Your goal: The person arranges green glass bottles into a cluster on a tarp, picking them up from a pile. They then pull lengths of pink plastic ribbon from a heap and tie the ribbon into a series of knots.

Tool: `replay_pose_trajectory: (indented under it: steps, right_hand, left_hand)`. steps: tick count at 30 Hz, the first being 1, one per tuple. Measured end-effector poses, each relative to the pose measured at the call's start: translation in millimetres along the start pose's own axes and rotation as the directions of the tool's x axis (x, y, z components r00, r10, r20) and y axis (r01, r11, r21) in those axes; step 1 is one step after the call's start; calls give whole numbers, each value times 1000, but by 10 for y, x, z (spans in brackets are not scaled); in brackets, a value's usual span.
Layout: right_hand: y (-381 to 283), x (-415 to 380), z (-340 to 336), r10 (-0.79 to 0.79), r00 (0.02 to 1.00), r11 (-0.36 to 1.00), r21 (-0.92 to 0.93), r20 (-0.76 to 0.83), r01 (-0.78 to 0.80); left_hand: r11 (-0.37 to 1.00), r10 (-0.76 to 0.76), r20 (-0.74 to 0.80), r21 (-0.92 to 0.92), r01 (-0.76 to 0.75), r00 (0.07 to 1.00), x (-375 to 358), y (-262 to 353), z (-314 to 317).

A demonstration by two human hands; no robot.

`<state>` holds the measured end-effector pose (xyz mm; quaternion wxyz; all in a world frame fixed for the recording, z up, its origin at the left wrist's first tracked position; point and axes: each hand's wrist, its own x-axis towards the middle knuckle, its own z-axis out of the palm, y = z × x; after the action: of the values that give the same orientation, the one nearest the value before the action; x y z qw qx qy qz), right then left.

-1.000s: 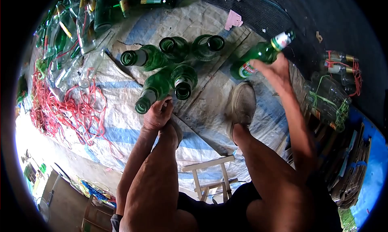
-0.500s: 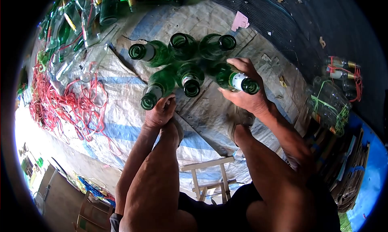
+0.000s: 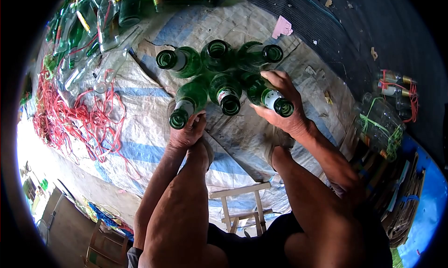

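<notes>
The six green glass bottles [image 3: 225, 88] stand together in two rows of three, and their bases are hidden below their own necks and shoulders, so how they meet the sheet is hard to see; the writing on the neck labels is too small for reading. The fingertips of the left hand [image 3: 188, 131] are partly covered by the near-left bottle [image 3: 192, 91], therefore I cannot tell if this grip holds it or only touches it. The hand is half curled, its forearm coming up along the left leg [image 3: 179, 212]. The right hand [image 3: 294, 121] has its grip closed around the near-right bottle [image 3: 261, 93], fingers on the far side and thumb on the near side, with the forearm slanting in from the right. Underneath lies a wrinkled white-and-blue plastic sheet [image 3: 149, 128]. On it, at left, are tangled red strings [image 3: 74, 118] and a heap of bottles [image 3: 107, 20], cut off by the dark round edge. At right are clear bottles tied with green string [image 3: 380, 116] and stacked cardboard [image 3: 403, 202].
</notes>
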<state>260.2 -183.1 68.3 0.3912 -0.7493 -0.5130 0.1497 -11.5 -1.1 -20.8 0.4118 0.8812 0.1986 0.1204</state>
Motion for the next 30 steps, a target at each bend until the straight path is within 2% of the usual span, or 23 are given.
replay_pose_trajectory:
  steps: [3, 6, 9, 15, 20, 21, 23, 25, 27, 29, 30]
  right_hand:
    - [15, 5, 16, 3, 1000, 1000, 19, 7, -3]
    - [35, -4, 50, -38, 999, 999, -22, 15, 38]
    - [43, -2, 89, -76, 997, 995, -64, 15, 77]
    - [39, -32, 107, 50, 999, 998, 25, -8, -50]
    - [102, -98, 123, 87, 996, 996, 16, 11, -87]
    - [51, -81, 98, 165, 986, 986, -1, 37, -165]
    - [143, -118, 162, 180, 983, 984, 4, 26, -181]
    - [245, -149, 240, 189, 982, 980, 60, 26, -190]
    - [295, -155, 265, 165, 986, 984, 54, 35, -167]
    - [316, -141, 263, 140, 989, 989, 44, 43, -142]
    - [263, -107, 240, 149, 989, 986, 71, 14, -150]
  left_hand:
    - [999, 2, 30, 39, -3, 1000, -23, -27, 0]
    - [999, -34, 30, -1, 34, 999, -31, -31, 6]
    - [1000, -6, 7, 5, 6, 1000, -25, -35, 13]
    - [1000, -19, 11, -11, 19, 1000, -12, -17, 8]
    - [999, -40, -14, 12, 41, 999, -36, 12, 12]
    - [999, -38, -14, 20, 39, 999, -51, -17, 27]
    - [1000, -11, -42, 5, 12, 999, -68, -60, 67]
    - [997, 36, -45, 75, -33, 998, -63, -25, 65]
    - [999, -27, -52, 20, 28, 998, -59, -36, 73]
    - [993, 67, -67, 102, -60, 996, -51, -18, 83]
    - [998, 28, -62, 59, -25, 998, -58, -17, 79]
